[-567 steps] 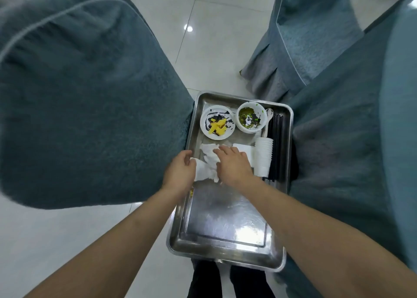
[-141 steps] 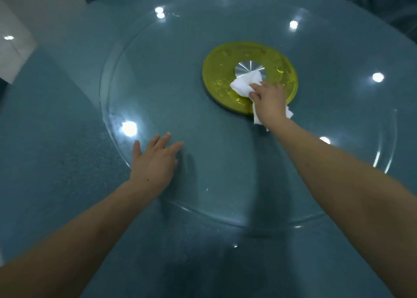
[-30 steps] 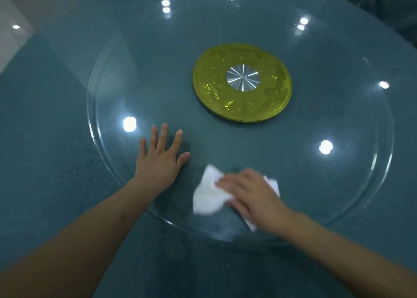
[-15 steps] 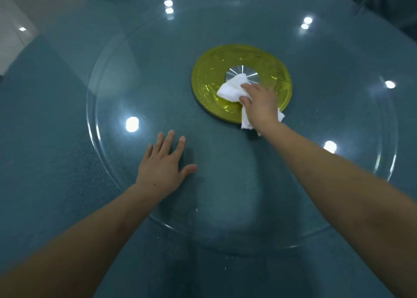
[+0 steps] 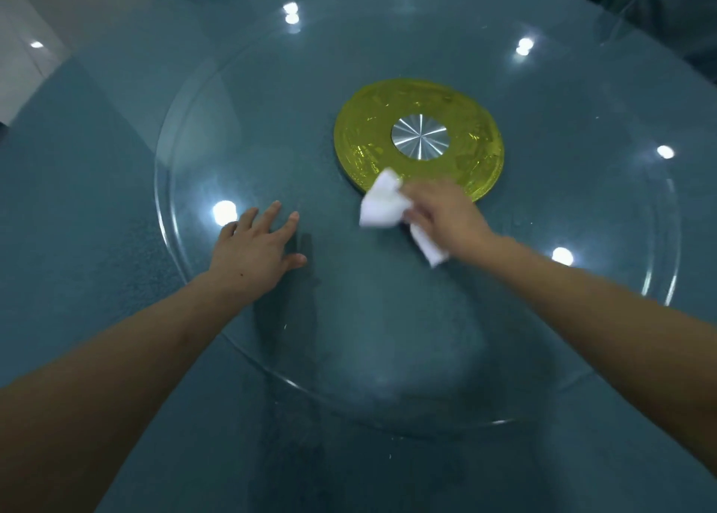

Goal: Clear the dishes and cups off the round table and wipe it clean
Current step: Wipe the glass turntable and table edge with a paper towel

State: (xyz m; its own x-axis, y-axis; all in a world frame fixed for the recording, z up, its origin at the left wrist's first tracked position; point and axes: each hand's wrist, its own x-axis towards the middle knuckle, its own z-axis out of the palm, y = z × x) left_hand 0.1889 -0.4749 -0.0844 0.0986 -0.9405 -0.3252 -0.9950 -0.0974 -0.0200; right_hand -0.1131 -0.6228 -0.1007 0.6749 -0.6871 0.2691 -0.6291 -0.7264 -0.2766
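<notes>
The wiping step is in hand; no dishes or cups show on the round table [image 5: 97, 186]. Its glass turntable [image 5: 240, 97] carries a yellow hub disc [image 5: 372, 124] at centre. Left of the disc, the left hand [image 5: 252, 252] lies flat, fingers spread. At the disc's near edge, the right hand [image 5: 446, 213] clutches the white tissue [image 5: 380, 206]. Next, I judge, come pressed strokes across the unwiped glass. Pale floor [image 5: 23, 70] shows far left.

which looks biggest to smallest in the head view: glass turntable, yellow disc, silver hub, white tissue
1. glass turntable, by far the widest.
2. yellow disc.
3. white tissue and silver hub: they look close in size, and the right hand hides part of the tissue, so no ranking.
</notes>
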